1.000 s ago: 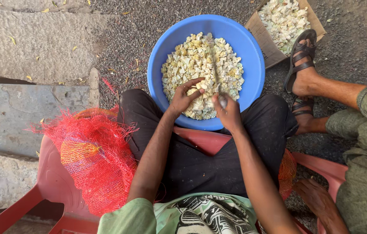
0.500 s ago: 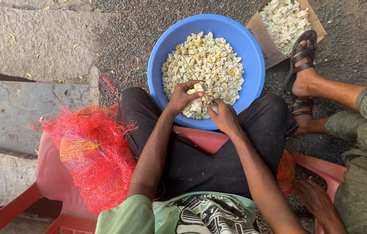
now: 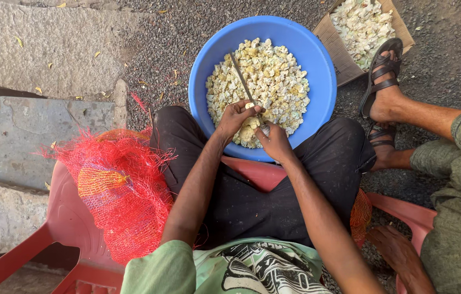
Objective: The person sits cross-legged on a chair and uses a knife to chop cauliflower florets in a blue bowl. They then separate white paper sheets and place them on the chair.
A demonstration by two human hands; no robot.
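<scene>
One blue basin (image 3: pixel 203 71), round, on the gravel ground between the person's knees, filled with cut pale-yellow cauliflower pieces (image 3: pixel 274 71), too many to count. One left hand (image 3: pixel 236 115), fingers closed around one cauliflower floret (image 3: pixel 248 129) over the near rim of the basin. One right hand (image 3: pixel 275 142), fingers clenched on the handle of one knife (image 3: pixel 244 81), blade pointing away across the pieces, touching the floret. One red mesh sack (image 3: pixel 116 190) on one red plastic chair (image 3: pixel 62 228). One cardboard box (image 3: pixel 345 60) of further pieces beside the basin. One neighbouring person's sandalled foot (image 3: pixel 385 81), near the box.
</scene>
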